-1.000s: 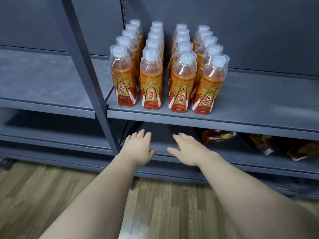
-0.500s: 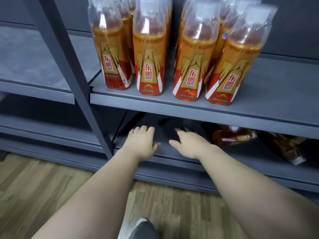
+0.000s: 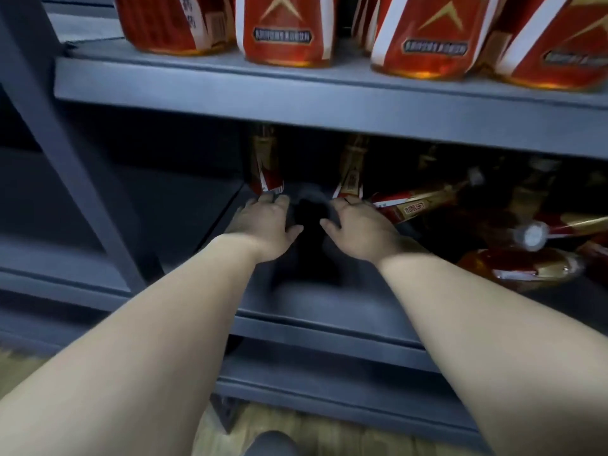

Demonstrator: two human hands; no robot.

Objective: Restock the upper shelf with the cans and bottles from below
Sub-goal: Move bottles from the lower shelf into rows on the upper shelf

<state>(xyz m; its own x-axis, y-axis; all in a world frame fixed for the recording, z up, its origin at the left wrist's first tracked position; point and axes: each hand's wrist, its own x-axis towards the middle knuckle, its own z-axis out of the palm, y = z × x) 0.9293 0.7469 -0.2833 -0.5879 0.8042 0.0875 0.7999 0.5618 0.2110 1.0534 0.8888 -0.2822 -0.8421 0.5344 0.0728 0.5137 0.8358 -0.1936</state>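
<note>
Overhanging upper shelf (image 3: pixel 329 103) above fallen bottles (image 3: pixel 424 205)

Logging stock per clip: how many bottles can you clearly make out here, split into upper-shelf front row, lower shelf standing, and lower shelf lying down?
Upper shelf front-row bottles: 4
Lower shelf standing bottles: 2
Lower shelf lying bottles: 3
Total: 9 clearly visible; anything further back is too dark or blurred to count.
</note>
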